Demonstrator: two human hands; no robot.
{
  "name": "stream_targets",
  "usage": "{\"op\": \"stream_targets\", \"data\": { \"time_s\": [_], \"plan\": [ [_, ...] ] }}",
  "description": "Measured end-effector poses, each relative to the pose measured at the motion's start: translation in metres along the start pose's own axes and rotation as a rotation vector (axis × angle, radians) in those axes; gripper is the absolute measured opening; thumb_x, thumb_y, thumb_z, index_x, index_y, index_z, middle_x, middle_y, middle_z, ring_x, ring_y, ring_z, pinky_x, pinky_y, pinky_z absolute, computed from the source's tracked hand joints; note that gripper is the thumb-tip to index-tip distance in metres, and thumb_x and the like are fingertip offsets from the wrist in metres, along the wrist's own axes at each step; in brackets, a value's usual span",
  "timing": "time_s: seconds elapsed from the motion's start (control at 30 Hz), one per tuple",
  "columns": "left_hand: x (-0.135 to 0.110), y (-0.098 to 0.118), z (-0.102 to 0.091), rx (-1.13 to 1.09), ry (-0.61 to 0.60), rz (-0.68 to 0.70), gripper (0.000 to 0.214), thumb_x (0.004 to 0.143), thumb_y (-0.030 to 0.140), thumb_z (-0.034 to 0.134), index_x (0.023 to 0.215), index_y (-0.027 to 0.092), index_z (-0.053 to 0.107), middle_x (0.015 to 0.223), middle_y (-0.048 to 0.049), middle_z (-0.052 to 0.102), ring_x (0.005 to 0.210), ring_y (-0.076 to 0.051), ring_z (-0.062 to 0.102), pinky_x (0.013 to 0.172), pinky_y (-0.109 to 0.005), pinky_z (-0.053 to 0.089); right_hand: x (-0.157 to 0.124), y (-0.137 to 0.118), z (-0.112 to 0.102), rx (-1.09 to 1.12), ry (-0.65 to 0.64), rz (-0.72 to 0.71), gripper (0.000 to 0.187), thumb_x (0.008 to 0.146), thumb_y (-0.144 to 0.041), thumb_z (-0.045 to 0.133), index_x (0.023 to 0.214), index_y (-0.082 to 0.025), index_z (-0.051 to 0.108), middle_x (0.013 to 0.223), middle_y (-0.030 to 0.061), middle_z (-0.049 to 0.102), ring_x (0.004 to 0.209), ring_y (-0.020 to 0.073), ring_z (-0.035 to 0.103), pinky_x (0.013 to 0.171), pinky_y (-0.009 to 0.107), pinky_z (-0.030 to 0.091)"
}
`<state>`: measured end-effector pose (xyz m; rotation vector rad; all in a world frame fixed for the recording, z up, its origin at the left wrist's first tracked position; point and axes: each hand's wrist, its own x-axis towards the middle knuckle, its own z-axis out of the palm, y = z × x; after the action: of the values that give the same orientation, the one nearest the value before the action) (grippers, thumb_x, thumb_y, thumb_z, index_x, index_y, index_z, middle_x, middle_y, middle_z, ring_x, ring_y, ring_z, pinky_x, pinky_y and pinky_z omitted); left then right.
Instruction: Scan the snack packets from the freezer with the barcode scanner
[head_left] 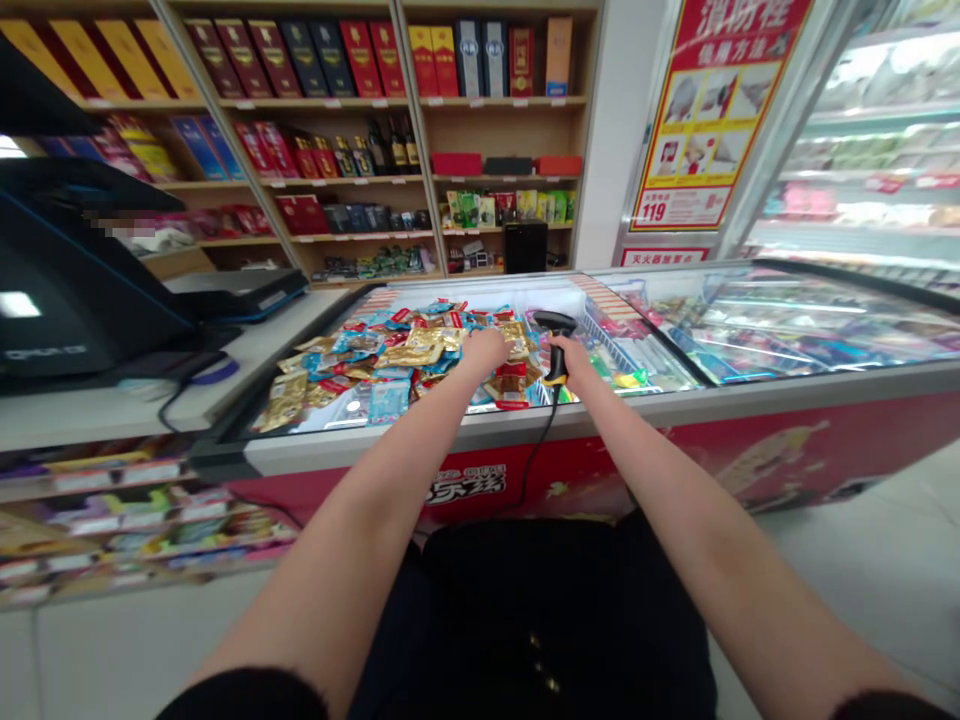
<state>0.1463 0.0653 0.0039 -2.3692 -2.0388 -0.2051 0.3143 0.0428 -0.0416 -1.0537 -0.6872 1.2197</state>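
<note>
Squeezing the black scanner (553,335) tight in the right hand (570,358), with the grip shut all the way round the handle. Standing the scanner almost straight up and down, its long way running from bottom to top, fat head up above and handle down in the fist. Pointing the head to the left, over toward the pile of snack packs (390,360). Letting the thin black cord (541,440) hang from the handle, over the front rim of the freezer (675,405) and down its red side. Holding the scanner over the open part of the freezer, just right of the pile and just beside the left hand (484,350).

Laying the left hand palm down on the packs, touching the gold and red ones at the right end of the pile. Hiding the fingers under the back of the hand, so no telling if that grip is pinching a pack or lying loose.

Reaching out with both bare arms over the freezer rim. Showing a white surface (270,335) off to the left with a big black screen (67,290) on it, and shelves (360,181) full of boxes at the back.
</note>
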Motion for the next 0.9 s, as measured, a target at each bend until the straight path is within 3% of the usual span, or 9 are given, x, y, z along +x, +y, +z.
{"op": "stream_targets", "data": {
  "time_s": [0.1,0.2,0.33,0.47,0.57,0.7,0.77,0.9],
  "plan": [
    [0.005,0.012,0.004,-0.050,0.062,-0.123,0.067,0.096,0.065,0.054,0.136,0.014,0.070,0.139,-0.0233,0.069,0.138,-0.038,0.057,0.116,-0.046,0.041,-0.014,0.002,-0.006,0.072,0.040,0.098,0.008,0.082,-0.011,0.063,0.084,-0.018,0.058,0.061,0.0003,0.067,0.049,0.0140,0.062,0.050,0.023,0.055],
    [0.010,0.021,0.010,-0.046,0.089,-0.178,0.075,0.086,0.067,0.069,0.139,0.013,0.067,0.151,-0.0257,0.060,0.145,-0.042,0.049,0.119,-0.049,0.037,-0.019,0.005,-0.011,0.073,0.083,0.084,0.009,0.087,-0.009,0.060,0.086,-0.018,0.057,0.059,0.0002,0.066,0.044,0.0126,0.059,0.045,0.021,0.052],
    [0.015,0.023,0.016,-0.113,0.079,-0.230,0.075,0.076,0.056,0.084,0.137,0.016,0.067,0.156,-0.0261,0.054,0.147,-0.043,0.045,0.118,-0.050,0.037,-0.017,0.007,-0.011,0.042,0.062,0.062,0.009,0.089,-0.011,0.059,0.086,-0.018,0.055,0.060,0.0008,0.067,0.040,0.0107,0.054,0.039,0.019,0.046],
    [0.021,0.014,0.016,-0.268,0.171,-0.221,0.051,0.084,0.034,0.078,0.131,0.016,0.069,0.146,-0.0240,0.063,0.142,-0.039,0.052,0.115,-0.048,0.042,-0.017,0.003,-0.010,0.047,0.023,0.094,0.013,0.096,-0.020,0.058,0.084,-0.019,0.053,0.060,0.0013,0.067,0.038,0.0097,0.051,0.037,0.019,0.042],
    [0.028,0.001,0.014,-0.475,0.223,-0.199,0.030,0.086,0.021,0.072,0.115,0.017,0.074,0.125,-0.0174,0.076,0.128,-0.034,0.065,0.107,-0.042,0.049,-0.020,-0.004,-0.011,0.049,-0.009,0.121,0.017,0.099,-0.028,0.057,0.085,-0.020,0.052,0.062,0.0012,0.068,0.038,0.0101,0.051,0.038,0.020,0.042],
    [0.033,-0.015,0.012,-0.874,0.299,-0.242,0.014,0.076,0.019,0.081,0.086,0.016,0.073,0.096,-0.0098,0.079,0.112,-0.031,0.073,0.095,-0.035,0.057,-0.026,-0.017,-0.012,-0.036,-0.080,0.084,0.016,0.092,-0.027,0.065,0.086,-0.020,0.052,0.063,0.0001,0.067,0.039,0.0109,0.053,0.040,0.022,0.045],
    [0.032,-0.018,0.012,-1.105,0.278,-0.313,0.017,0.072,0.015,0.084,0.079,0.017,0.069,0.085,-0.0062,0.075,0.103,-0.029,0.075,0.088,-0.037,0.059,-0.031,-0.026,-0.009,-0.131,-0.096,0.019,0.013,0.088,-0.020,0.066,0.087,-0.020,0.053,0.061,-0.0009,0.067,0.039,0.0117,0.053,0.041,0.023,0.046],
    [0.027,-0.014,0.009,-1.507,0.255,-0.433,0.029,0.067,0.003,0.082,0.086,0.017,0.066,0.074,-0.0006,0.069,0.087,-0.025,0.076,0.081,-0.041,0.062,-0.042,-0.044,0.005,-0.409,-0.123,-0.117,0.015,0.084,-0.008,0.067,0.084,-0.019,0.056,0.054,-0.0023,0.063,0.039,0.0115,0.051,0.041,0.021,0.044]
  ]
}}
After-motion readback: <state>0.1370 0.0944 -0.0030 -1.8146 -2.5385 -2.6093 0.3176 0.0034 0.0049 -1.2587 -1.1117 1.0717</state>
